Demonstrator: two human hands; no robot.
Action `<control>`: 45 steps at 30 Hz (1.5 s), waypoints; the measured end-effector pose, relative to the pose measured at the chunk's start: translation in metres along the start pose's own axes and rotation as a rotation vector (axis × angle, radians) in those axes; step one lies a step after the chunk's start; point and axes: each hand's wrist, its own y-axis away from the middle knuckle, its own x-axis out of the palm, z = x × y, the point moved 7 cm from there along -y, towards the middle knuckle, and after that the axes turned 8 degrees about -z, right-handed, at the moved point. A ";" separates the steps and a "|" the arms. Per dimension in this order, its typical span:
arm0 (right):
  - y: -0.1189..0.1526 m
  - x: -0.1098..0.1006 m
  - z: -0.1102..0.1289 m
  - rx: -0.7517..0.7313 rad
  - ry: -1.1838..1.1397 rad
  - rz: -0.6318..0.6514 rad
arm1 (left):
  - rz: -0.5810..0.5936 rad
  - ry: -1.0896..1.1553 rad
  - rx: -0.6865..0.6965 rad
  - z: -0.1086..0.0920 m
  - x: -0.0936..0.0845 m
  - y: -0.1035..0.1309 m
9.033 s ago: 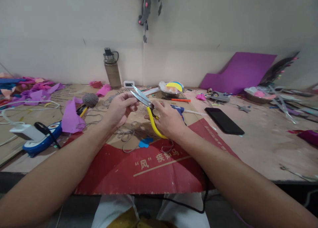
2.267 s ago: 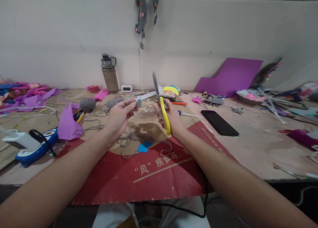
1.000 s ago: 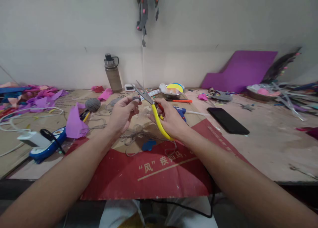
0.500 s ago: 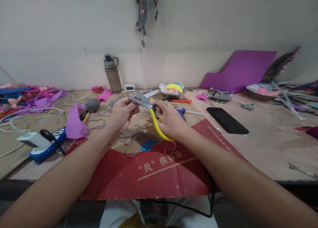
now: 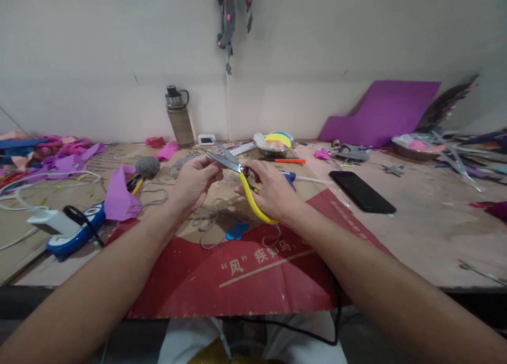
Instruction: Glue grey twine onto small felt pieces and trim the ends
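Yellow-handled scissors [image 5: 252, 199] are gripped in my right hand [image 5: 270, 187], their metal blades parted and pointing left. My left hand [image 5: 198, 180] is closed in a pinch right by the blades; what lies between its fingertips is too small or hidden to make out. Loose grey yarn [image 5: 209, 221] coils on the cardboard under both hands. A small blue cut-out piece [image 5: 236, 231] lies just below the yarn, on the red printed cardboard [image 5: 190, 285].
Left are a grey yarn ball [image 5: 147, 167], purple felt [image 5: 121, 197], a blue power strip [image 5: 75, 242] with a white charger, and a bottle [image 5: 179, 121]. Right are a phone [image 5: 361, 192], a blue glue gun [image 5: 288, 178] and a purple sheet [image 5: 388, 113] against the wall.
Almost nothing differs. Both hands and the scissors keep nearly the same place, with the blades still parted.
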 end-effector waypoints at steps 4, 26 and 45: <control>-0.001 -0.001 0.002 -0.008 -0.004 0.016 | 0.017 -0.019 0.008 -0.002 0.001 0.000; -0.002 -0.008 0.003 -0.045 0.117 0.039 | -0.013 -0.130 0.026 -0.004 -0.004 -0.003; -0.002 -0.009 0.001 -0.066 0.230 0.030 | -0.018 -0.152 0.026 -0.003 -0.009 -0.006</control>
